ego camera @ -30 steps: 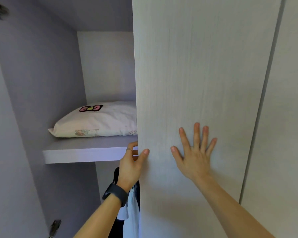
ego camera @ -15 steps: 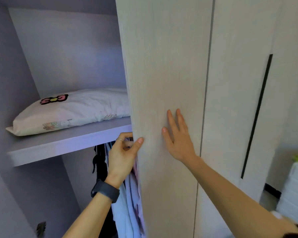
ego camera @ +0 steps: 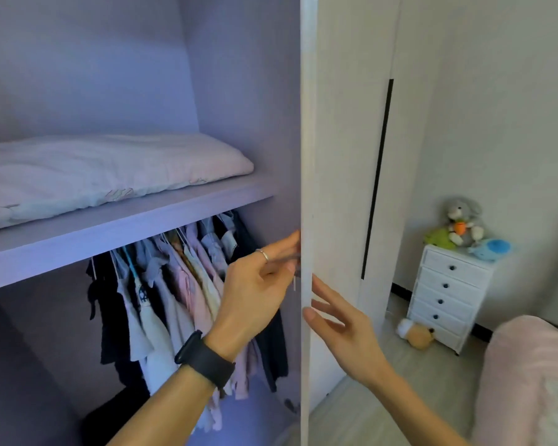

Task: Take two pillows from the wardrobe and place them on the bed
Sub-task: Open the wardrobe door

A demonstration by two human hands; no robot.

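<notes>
One pillow (ego camera: pixel 103 175) is showing where the task wants two, lying flat on the wardrobe shelf (ego camera: pixel 116 226) above and left of the fingers, well apart from both hands; a second pillow is not in view, so the search may be the first snag. The wardrobe door (ego camera: pixel 306 156) is standing edge-on between the hands. The left hand (ego camera: pixel 255 294) is sitting on the inner side, its fingers (ego camera: pixel 285 246) loosely curled at the door's edge with their tips hidden behind it, so I cannot tell whether they are gripping. The right hand (ego camera: pixel 342 326) is lying on the outer side, fingers (ego camera: pixel 322 291) spread apart and flat near the edge, clamped on nothing.

Likely trouble: the door could be swinging back onto the left fingertips, or drifting shut into the reach toward the shelf. Dragging the pillow off one-handed could let it sag and catch the hanging clothes (ego camera: pixel 181 284) just left of and below the left fingers.

Right of the fingers, the bed (ego camera: pixel 529 381) is showing a pink corner, near enough for a short carry. Beyond it a white chest of drawers (ego camera: pixel 448 294) is carrying plush toys (ego camera: pixel 464 223), and another plush toy (ego camera: pixel 416 334) is lying on the floor (ego camera: pixel 400 397) by the path, a possible trip.
</notes>
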